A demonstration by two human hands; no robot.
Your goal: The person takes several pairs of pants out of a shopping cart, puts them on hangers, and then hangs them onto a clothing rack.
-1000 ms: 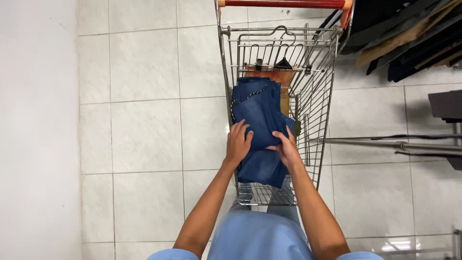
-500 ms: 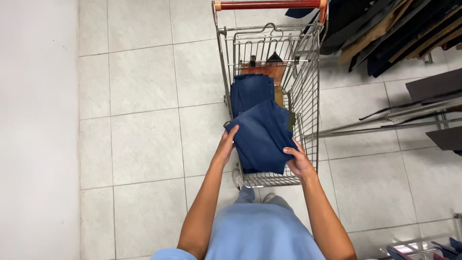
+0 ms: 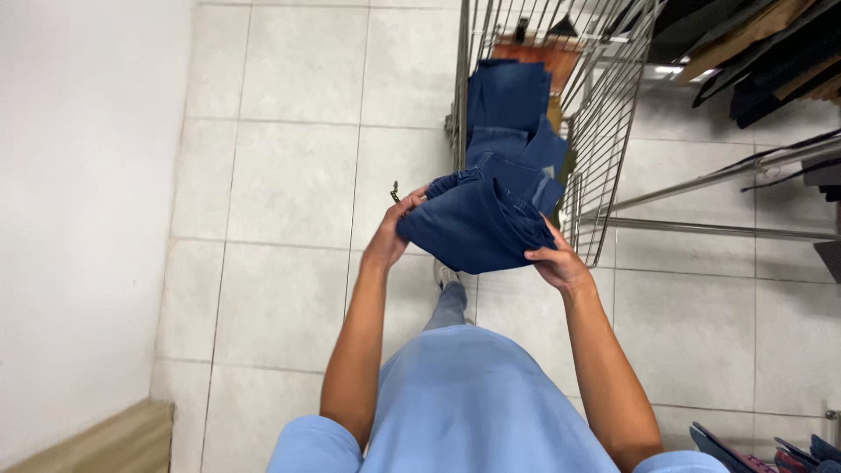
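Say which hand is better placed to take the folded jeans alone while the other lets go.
Probably right. The right hand sits under the near edge of the folded jeans, palm up, supporting the bundle. The left hand only pinches the side edge by the waistband, so it would likely carry less.

A wire shopping cart [image 3: 604, 114] stands on the pale tiled floor [image 3: 289, 175], with more blue jeans [image 3: 504, 101] and an orange-brown item [image 3: 534, 54] inside. A white wall [image 3: 79, 219] runs along the floor's left edge. Dark clothes [image 3: 745, 52] hang at the upper right above metal rails [image 3: 718, 229].
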